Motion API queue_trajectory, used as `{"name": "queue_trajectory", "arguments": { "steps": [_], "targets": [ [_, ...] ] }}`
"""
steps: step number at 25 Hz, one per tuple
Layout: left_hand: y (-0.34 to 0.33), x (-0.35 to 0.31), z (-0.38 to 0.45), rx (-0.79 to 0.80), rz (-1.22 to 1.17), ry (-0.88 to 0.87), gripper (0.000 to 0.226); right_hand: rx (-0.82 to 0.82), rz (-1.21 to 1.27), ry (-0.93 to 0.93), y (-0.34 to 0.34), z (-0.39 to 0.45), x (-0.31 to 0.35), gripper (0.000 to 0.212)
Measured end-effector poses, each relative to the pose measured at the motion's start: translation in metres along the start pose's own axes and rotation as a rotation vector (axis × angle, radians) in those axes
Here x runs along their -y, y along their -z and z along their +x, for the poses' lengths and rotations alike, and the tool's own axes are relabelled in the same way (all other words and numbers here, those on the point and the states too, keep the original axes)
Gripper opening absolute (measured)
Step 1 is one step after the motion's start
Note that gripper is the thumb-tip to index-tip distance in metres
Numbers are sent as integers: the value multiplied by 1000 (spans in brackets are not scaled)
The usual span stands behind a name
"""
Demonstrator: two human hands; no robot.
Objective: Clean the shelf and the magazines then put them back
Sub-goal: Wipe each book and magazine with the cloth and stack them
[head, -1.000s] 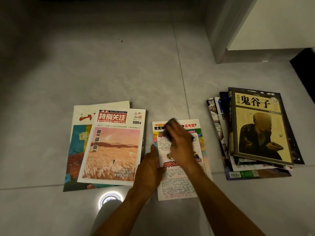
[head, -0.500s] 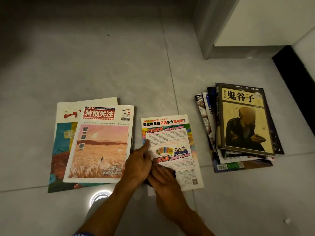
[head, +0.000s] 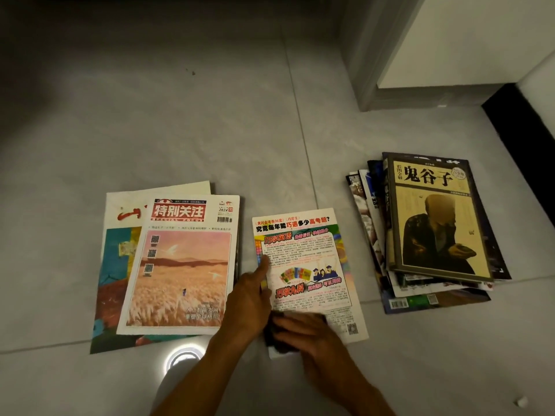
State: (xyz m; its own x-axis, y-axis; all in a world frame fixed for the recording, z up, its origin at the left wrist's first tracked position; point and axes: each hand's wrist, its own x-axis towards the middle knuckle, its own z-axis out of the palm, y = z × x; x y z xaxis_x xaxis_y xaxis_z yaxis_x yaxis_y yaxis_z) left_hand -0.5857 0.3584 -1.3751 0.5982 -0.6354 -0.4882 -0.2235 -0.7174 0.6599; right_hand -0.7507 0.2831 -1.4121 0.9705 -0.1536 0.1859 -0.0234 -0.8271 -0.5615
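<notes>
The grey tiled floor (head: 180,130) carries everything here, its grout lines crossing under the magazines, and a white wall corner (head: 450,40) with a grey base rises at the upper right. Largest of the things on the floor is the stack of magazines (head: 426,235) at the right, loosely fanned, topped by a tan cover with a dark seated figure and large black characters. On the left lie two more, overlapping: a magazine with a red title block and a pink field scene (head: 180,265) rests on top of a larger colourful magazine (head: 114,265) whose left and lower edges stick out beneath it. Between these and the stack, apart from both, lies a single white magazine (head: 303,259) face up, printed with dense text and bright panels. The left hand (head: 249,298) rests on the left edge of this middle magazine, its fingers loosely extended and one fingertip reaching onto the printed page, gripping nothing. The right hand (head: 306,334) lies over the magazine's lower edge, its fingers spread flat on a dark cloth (head: 276,337) and pressing it against the page; the cloth shows only as a dark patch under the fingers. A bright ring of reflected light (head: 183,357) sits on the floor just left of the left forearm. A small white scrap (head: 522,401) lies near the lower right corner.
</notes>
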Motion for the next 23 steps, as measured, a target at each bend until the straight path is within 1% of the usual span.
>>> {"name": "queue_trajectory", "arguments": {
  "steps": [1,4,5,6,8,9,10,11,13,14,15,16,17,18,19,20,22,23],
  "targets": [
    [1,0,1,-6,-12,3,66,6,31,-54,11,12,-16,38],
    [4,0,3,-8,-20,9,64,-120,95,-337,50,74,-74,55],
    [5,-1,2,-6,-27,9,63,-107,100,-418,62,93,-93,56],
    [6,-4,0,-2,-37,18,63,-118,103,-462,72,107,-107,54],
    [5,-8,-3,1,-43,28,62,-171,106,-541,81,113,-115,51],
    [4,-9,-4,-1,-51,31,62,-189,114,-568,81,106,-108,54],
    [6,-11,-5,-7,-58,39,63,-214,100,-554,77,89,-95,57],
    [7,-13,-5,-15,-51,40,64,-241,82,-496,70,66,-80,58],
    [8,-17,-7,-32,-26,34,71,-208,52,-410,59,7,-45,47],
    [9,-19,-8,-40,-30,30,75,-197,32,-423,51,-25,-35,44],
    [9,-20,-9,-47,-73,30,75,-169,-33,-417,47,-51,-27,48],
    [9,-22,-9,-48,-201,63,72,-95,0,-500,46,-68,-20,59],
    [8,-27,-10,-31,-385,126,64,-48,122,-623,50,-73,-17,69],
    [8,-36,-12,0,-571,176,54,-134,282,-856,58,-64,-10,66],
    [9,-47,-13,22,-695,204,44,-197,392,-1019,62,-55,-11,52],
    [11,-58,-14,35,-740,189,37,-327,518,-1100,72,-38,-7,43],
    [14,-78,-19,0,-804,94,33,-587,653,-1143,100,4,6,45],
    [18,-87,-21,-51,-832,31,34,-675,798,-1127,111,27,10,45]
  ]
}}
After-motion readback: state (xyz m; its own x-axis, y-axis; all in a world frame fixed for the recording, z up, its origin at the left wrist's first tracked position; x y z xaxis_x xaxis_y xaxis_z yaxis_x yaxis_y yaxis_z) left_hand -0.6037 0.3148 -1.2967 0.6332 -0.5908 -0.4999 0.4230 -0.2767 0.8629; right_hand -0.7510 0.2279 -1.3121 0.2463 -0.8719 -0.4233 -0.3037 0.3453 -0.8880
